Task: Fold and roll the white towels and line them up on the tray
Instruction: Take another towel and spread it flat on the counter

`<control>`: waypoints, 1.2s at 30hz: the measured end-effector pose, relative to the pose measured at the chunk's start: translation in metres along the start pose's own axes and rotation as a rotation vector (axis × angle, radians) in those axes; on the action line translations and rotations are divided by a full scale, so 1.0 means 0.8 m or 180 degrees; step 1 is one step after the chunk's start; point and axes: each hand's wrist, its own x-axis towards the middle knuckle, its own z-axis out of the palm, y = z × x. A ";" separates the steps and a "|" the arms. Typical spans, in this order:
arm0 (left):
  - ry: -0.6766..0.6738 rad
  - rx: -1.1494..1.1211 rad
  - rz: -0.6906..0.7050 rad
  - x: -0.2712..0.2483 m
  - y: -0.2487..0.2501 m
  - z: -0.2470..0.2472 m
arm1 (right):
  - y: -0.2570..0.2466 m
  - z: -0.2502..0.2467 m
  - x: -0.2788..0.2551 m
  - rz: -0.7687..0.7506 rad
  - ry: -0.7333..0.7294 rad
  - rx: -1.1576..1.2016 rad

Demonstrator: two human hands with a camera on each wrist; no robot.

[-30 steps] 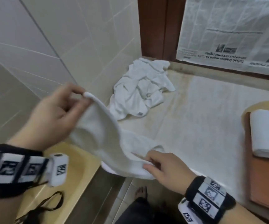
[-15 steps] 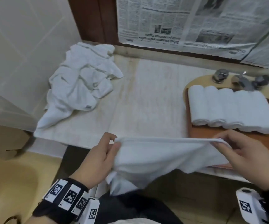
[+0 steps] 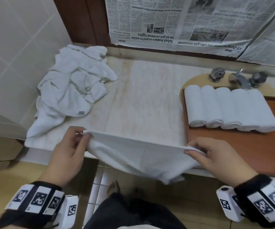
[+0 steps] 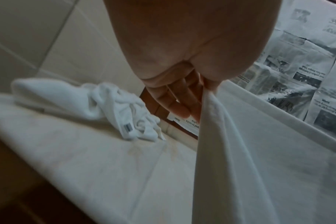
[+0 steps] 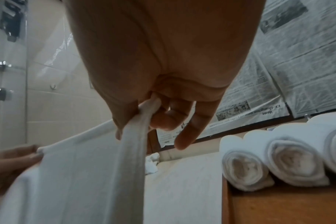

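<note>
I have the white towel (image 3: 138,156) stretched by its top edge at the counter's (image 3: 150,96) near lip, the rest sagging below toward the floor. My left hand (image 3: 67,152) pinches the 9 o'clock corner between thumb and curled fingers (image 4: 179,104); my right hand (image 3: 214,156) pinches the 3 o'clock corner the same way, fingers (image 5: 171,119) curled round the hem. At 2 o'clock, five rolled towels (image 3: 229,108) lie side by side, touching, on the wooden tray (image 3: 249,146). At 10 o'clock a heap of loose towels (image 3: 73,90) sits on the counter against the tiled wall (image 3: 17,47). Behind the tray stand the taps (image 3: 237,76), with newspaper (image 3: 183,22) hanging at 12 o'clock.
</note>
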 end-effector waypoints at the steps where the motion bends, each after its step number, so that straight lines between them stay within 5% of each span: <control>1: -0.0047 0.0114 0.0051 0.007 -0.003 -0.007 | 0.002 0.006 0.003 -0.0042 -0.0060 -0.0029; 8: -0.0876 0.0593 0.0067 0.042 -0.020 -0.024 | 0.019 0.024 0.025 0.0103 -0.0577 -0.0358; 14: -0.0889 0.0655 0.0077 0.097 -0.016 -0.014 | 0.010 -0.001 0.074 0.0177 -0.0877 -0.0591; 22: -0.0239 0.0500 0.0197 0.304 0.046 0.024 | 0.018 -0.100 0.271 0.0564 0.0496 -0.0383; 27: 0.0341 0.0443 0.0322 0.446 0.084 0.079 | 0.052 -0.119 0.404 0.1219 0.1513 0.0691; 32: 0.0473 0.0389 0.0084 0.527 0.084 0.149 | 0.112 -0.087 0.508 0.2048 0.1479 0.1148; 36: 0.0481 0.0286 -0.0272 0.504 0.089 0.211 | 0.149 -0.061 0.544 0.2538 0.0858 0.0808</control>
